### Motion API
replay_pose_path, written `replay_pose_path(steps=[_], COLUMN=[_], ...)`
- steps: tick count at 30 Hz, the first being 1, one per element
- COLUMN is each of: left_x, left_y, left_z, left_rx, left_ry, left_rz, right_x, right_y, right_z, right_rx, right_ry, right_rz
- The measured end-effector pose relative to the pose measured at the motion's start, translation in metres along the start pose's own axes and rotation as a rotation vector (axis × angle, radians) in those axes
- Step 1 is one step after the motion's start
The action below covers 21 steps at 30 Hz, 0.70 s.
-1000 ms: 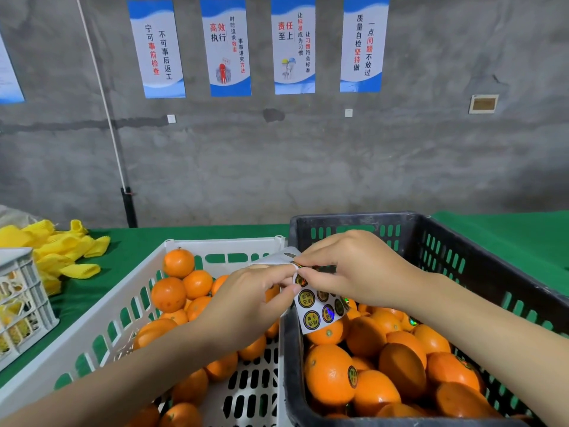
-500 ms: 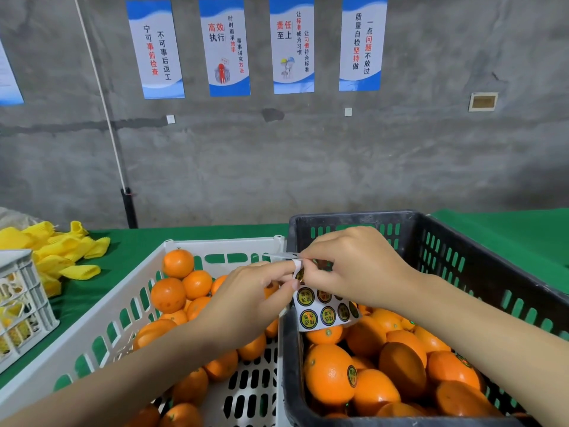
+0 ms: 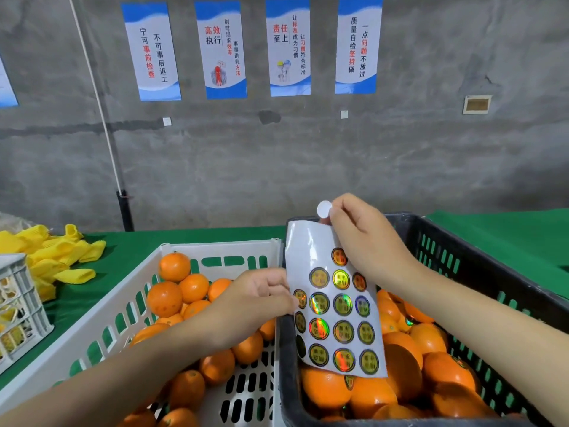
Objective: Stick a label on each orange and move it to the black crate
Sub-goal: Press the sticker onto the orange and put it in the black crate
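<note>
Orange fruit (image 3: 164, 298) lies piled in the white crate (image 3: 215, 246), firm and round, best cupped whole. The left hand (image 3: 255, 303) pinches the label sheet (image 3: 303, 251) by its edge; it carries about sixteen labels. One peeled label (image 3: 324, 209), flimsy and tacky, is pinched by its rim in the right hand (image 3: 363, 238), above the black crate (image 3: 462, 251).
</note>
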State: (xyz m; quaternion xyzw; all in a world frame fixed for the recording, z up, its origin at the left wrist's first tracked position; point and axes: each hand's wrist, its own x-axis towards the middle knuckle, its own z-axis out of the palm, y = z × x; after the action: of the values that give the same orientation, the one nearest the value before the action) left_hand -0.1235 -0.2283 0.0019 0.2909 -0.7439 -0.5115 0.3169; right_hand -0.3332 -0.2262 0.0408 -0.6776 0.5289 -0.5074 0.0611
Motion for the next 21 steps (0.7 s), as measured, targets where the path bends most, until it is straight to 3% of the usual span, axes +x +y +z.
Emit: replay_pose_path(steps=[6, 11, 15, 17, 19, 21], left_x=[0.003, 0.004, 0.022, 0.024, 0.02, 0.01], left_y=[-0.003, 0.001, -0.014, -0.033, -0.057, -0.076], left_z=[-0.002, -0.006, -0.029, -0.054, -0.084, -0.102], left_rx=[0.039, 0.001, -0.008, 0.336, 0.904, 1.095], left_ry=[0.036, 0.048, 0.303, 0.364, 0.179, -0.062], left_rz=[0.026, 0.047, -0.08, -0.074, -0.166, -0.443], right_x=[-0.006, -0.007, -0.007, -0.007, -0.009, -0.011], right_y=[-0.005, -0.005, -0.004, -0.001, 0.002, 0.003], right_z=[0.005, 0.004, 0.004, 0.005, 0.007, 0.009], right_rx=[-0.102, -0.038, 0.055, 0.053, 0.046, 0.042], right_ry=[-0.065, -0.189, -0.398, -0.5, -0.541, -0.544], right_rz=[-0.075, -0.058, 0.046, 0.08, 0.089, 0.079])
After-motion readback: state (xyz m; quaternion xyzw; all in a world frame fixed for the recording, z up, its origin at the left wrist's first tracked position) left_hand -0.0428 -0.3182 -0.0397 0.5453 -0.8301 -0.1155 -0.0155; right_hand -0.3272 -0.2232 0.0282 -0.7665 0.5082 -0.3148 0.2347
